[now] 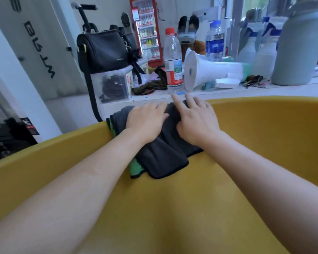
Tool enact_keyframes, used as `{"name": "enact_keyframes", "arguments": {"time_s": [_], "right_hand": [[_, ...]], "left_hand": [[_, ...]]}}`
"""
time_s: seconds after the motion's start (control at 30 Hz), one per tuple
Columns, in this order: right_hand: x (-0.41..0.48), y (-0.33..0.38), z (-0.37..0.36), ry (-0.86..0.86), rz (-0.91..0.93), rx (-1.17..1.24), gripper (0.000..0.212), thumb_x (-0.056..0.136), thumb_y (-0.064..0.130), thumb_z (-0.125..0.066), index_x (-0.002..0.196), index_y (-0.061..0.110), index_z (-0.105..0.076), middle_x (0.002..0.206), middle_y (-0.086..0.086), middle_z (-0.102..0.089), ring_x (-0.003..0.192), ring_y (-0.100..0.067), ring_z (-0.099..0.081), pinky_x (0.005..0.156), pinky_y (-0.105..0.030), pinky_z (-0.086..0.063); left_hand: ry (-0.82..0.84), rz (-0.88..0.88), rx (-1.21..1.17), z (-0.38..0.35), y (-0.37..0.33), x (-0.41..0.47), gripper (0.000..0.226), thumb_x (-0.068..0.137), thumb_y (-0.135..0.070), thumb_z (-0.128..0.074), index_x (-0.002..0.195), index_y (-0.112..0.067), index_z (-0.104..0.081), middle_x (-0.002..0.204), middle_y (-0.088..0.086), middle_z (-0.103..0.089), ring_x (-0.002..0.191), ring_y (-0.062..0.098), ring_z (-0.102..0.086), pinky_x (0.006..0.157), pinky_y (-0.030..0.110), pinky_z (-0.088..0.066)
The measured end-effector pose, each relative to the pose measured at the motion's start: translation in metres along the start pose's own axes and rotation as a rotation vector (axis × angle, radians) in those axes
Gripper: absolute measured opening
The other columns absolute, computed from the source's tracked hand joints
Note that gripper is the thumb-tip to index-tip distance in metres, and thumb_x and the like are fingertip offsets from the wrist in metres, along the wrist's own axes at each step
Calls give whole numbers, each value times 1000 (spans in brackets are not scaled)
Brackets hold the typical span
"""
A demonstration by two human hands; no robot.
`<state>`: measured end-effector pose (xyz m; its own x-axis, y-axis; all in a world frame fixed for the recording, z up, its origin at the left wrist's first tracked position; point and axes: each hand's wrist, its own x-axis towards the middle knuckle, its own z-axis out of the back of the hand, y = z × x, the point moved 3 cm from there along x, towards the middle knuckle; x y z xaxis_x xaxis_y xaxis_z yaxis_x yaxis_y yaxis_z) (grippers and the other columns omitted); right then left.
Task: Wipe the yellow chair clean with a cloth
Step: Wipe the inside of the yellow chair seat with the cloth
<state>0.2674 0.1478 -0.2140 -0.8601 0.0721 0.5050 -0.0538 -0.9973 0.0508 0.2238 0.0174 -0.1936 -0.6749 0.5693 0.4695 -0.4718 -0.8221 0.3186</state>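
The yellow chair [255,136] fills the lower frame, its curved backrest rim running across the middle. A dark grey cloth [163,154] with a green underside is draped over that rim and hangs down the inner face. My left hand [147,120] lies flat on the cloth's left part with its fingers over the rim. My right hand [196,120] rests on the cloth's right part, its fingers extended toward the top edge. Both forearms reach in from the bottom corners.
Right behind the rim runs a white counter [264,88] holding a water bottle [173,59], a white megaphone [207,70], more bottles, keys [253,81] and a grey jug [301,44]. A black bag [103,50] sits on a clear box at the left.
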Motion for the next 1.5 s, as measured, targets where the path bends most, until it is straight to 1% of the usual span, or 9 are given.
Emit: {"name": "enact_keyframes", "arguments": {"time_s": [0.2,0.43,0.57,0.73,0.87,1.03,1.13,1.23,1.5], "right_hand": [[-1,-3,-2,19,-58,70,73,84,25,-51,149,35,-20,151,-5,-34,142,-29,-21,102,-45,-35],[0,-5,-4,-22,-84,8,64,89,35,-46,149,31,-25,154,-4,-31,144,-26,-20,104,-46,-30],[0,-4,-2,11,-88,9,61,90,32,-44,148,29,-27,155,-4,-30,145,-22,-20,105,-46,-25],[-3,24,9,156,-152,148,70,90,35,-43,153,28,-11,161,-7,-12,149,-28,-5,113,-54,-20],[-24,94,32,122,162,672,93,88,34,-62,152,39,4,163,-2,0,150,-22,-3,116,-48,-23],[-3,111,49,-211,150,799,76,82,9,-61,146,38,-30,133,-6,-52,116,-31,-54,91,-41,-47],[13,89,45,-343,-28,818,54,83,1,-49,132,25,-48,119,-11,-51,103,-33,-52,84,-36,-42],[31,95,15,-128,-179,540,34,91,30,-44,124,25,-54,126,-12,-54,121,-31,-45,100,-41,-35],[7,264,-6,-91,260,526,28,93,37,-42,117,29,-55,118,0,-61,115,-25,-52,98,-43,-25]], "left_hand": [[154,224,-93,3,57,-23,29,100,-41,-22,94,-22,-43,111,9,-61,101,34,-56,74,39,-38],[81,17,16,-1,20,-13,47,99,-42,-31,144,-30,-25,130,0,-55,118,26,-50,95,45,-37],[215,310,107,2,105,-76,42,97,-51,-26,138,-43,-27,138,-3,-48,127,29,-39,101,63,-26],[207,284,-55,20,129,-88,31,98,-32,-41,126,-32,-52,115,8,-65,104,34,-56,79,37,-47],[-39,214,-469,49,99,-56,25,89,-12,-54,103,-26,-69,97,-4,-71,95,20,-62,81,31,-48],[-44,286,-1293,76,86,-54,21,86,-10,-66,104,-20,-64,97,4,-71,88,13,-66,76,25,-53],[97,449,-867,66,138,-85,35,86,-27,-67,119,-27,-57,112,-1,-66,99,14,-62,83,30,-50],[320,455,-269,48,172,-131,38,92,-35,-55,131,-36,-52,131,-2,-59,119,21,-53,97,31,-42],[194,531,-439,32,197,-143,21,90,-9,-51,97,-21,-66,105,5,-70,104,25,-61,91,37,-47]]}}
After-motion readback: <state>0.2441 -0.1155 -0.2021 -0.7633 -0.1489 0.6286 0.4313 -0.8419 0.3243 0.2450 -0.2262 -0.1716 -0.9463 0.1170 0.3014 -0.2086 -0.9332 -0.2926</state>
